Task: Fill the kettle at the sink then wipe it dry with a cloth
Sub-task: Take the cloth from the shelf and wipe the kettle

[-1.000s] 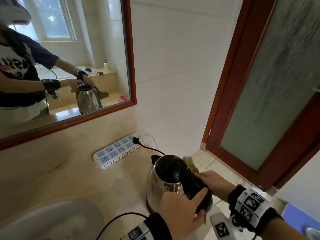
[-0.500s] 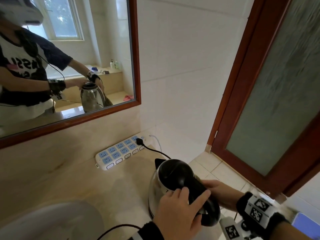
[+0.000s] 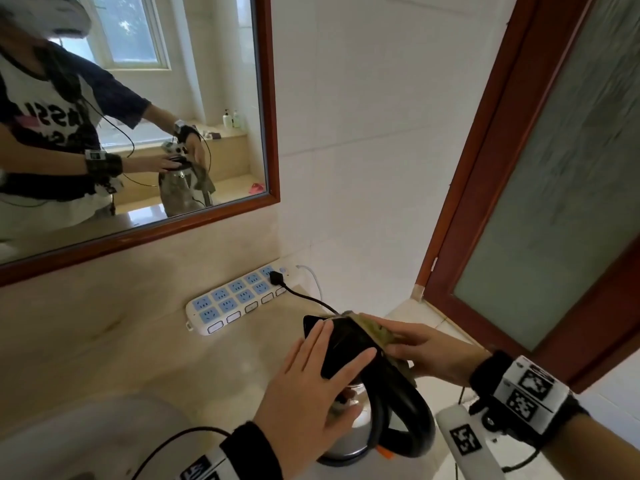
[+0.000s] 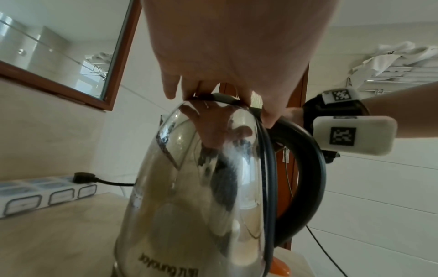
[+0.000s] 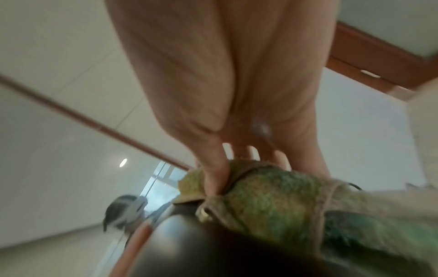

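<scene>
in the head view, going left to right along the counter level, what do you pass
White basin rim → white power strip with blue sockets → left hand flat on the black kettle lid → right hand pressing the green-yellow cloth → red-brown wooden door frame.

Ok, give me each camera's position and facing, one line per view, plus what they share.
Head: high, looking down at the counter; left hand flat on the kettle lid, right hand pressing the cloth.
Left wrist: low, looking up along the left hand at the steel kettle.
Right wrist: along the right hand, thumb pinching the green cloth.
Shared: all show the kettle.
</scene>
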